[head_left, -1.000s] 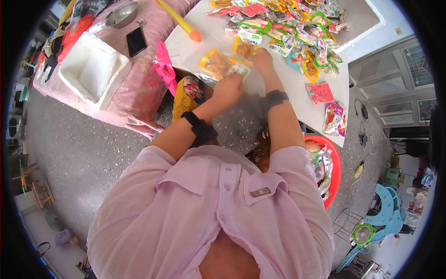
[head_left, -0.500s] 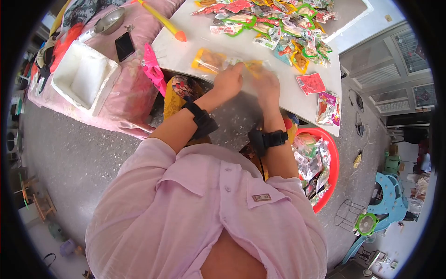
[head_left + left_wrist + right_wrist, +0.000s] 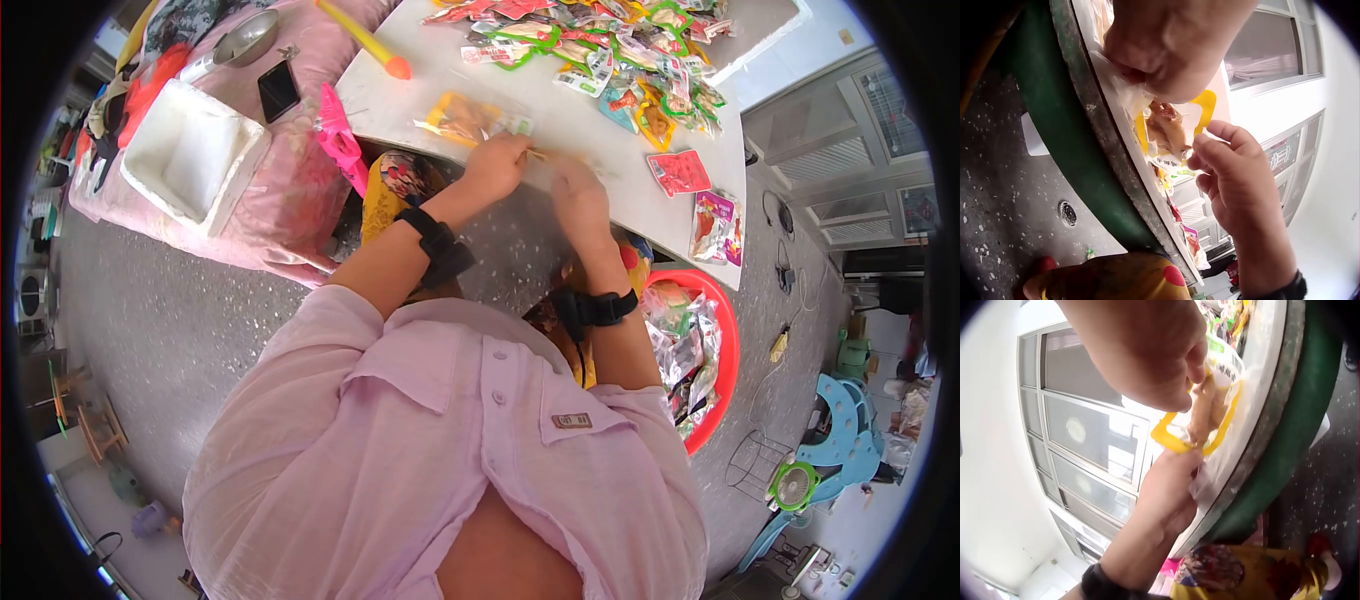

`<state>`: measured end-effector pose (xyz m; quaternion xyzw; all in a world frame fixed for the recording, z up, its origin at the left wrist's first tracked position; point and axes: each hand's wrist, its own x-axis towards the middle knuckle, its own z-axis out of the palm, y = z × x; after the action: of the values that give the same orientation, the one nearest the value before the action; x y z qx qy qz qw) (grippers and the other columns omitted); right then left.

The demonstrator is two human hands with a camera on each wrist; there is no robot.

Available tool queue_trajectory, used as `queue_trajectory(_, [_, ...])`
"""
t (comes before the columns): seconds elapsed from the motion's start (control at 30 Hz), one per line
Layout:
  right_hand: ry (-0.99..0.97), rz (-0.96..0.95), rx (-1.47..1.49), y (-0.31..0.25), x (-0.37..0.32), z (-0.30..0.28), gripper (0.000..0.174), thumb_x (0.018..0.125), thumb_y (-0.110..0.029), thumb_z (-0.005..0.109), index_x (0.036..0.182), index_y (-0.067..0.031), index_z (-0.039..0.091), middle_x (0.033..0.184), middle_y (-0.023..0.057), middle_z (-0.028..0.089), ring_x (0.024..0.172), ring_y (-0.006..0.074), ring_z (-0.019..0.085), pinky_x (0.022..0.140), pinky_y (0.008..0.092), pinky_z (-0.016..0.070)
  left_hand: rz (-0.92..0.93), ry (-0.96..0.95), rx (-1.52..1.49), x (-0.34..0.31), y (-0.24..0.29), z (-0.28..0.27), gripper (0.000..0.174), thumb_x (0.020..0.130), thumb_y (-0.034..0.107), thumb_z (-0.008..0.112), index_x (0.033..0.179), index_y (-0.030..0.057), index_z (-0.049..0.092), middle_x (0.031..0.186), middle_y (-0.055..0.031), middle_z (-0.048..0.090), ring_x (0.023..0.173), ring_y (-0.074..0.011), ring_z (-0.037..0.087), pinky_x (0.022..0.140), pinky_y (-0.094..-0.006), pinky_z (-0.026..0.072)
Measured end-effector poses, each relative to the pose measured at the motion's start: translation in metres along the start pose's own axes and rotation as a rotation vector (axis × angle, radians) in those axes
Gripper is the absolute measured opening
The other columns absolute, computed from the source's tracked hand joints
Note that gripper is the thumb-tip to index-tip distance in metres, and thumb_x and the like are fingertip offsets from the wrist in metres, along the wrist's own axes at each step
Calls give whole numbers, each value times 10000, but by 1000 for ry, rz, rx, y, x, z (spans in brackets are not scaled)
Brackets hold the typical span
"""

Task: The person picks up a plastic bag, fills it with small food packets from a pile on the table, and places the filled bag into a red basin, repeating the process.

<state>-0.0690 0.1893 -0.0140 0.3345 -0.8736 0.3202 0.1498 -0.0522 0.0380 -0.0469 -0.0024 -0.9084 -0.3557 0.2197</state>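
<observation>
Gripping left hand [image 3: 1172,44]: fingers were curled tight round crumpled clear plastic [image 3: 1124,87] at one end of a yellow-rimmed snack packet [image 3: 1169,128].
Right hand [image 3: 1235,181]: thumb and forefinger pinched the packet's opposite edge in a narrow grip.
Packet's place: it hung between the two hands, just over the near edge of the white table [image 3: 620,150].
Table top: a heap of bright snack packets [image 3: 610,50] lay at the far side, a second yellow packet [image 3: 465,118] lay just beside the left hand, and a red packet [image 3: 680,172] lay near the right hand.
Floor: a red basin [image 3: 728,350] holding packets stood at the person's right.
Left of table: a white foam box [image 3: 190,150] sat on pink cloth, with a phone [image 3: 278,90] near it.
</observation>
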Motion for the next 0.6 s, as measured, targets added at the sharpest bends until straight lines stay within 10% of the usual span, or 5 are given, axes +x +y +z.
queue_trajectory(0.2, [18,94,-379,29,0,-34,563,614,-193,656,1114,-77,424,1178,143,375,1094,266,366,849,428,317,-67,-47,-138,7,-9,-6,193,734,97,456,886,18,546,766,-164,555,729,-287,531,653,-340,413])
queue_trajectory(0.43, [-93,-84,157,75,1,-19,311,641,-91,637,927,-23,536,1030,155,513,968,263,491,811,300,400,-243,-97,-374,8,-11,-9,184,753,118,477,891,23,551,689,-78,546,621,-126,507,572,-249,401])
queue_trajectory(0.6, [-206,422,636,48,5,-29,145,719,-56,582,850,-9,541,903,87,560,855,171,545,770,274,425,-214,-148,-263,13,-13,-14,257,746,119,481,987,33,511,734,-88,556,659,-146,522,600,-258,407])
